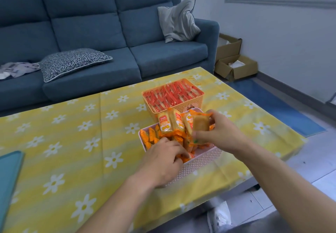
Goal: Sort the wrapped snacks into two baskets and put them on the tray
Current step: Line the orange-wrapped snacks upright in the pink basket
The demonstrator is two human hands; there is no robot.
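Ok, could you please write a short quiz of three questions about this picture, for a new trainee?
1. True or false: the orange basket holds red-wrapped snacks.
2. Which hand holds a snack packet above the pink basket? A) left B) right C) neither
3. Fill the gap: the teal tray shows at the ___ edge of the picture.

Key: 1 true. 2 B: the right hand has its grip on the packet. 3 left.
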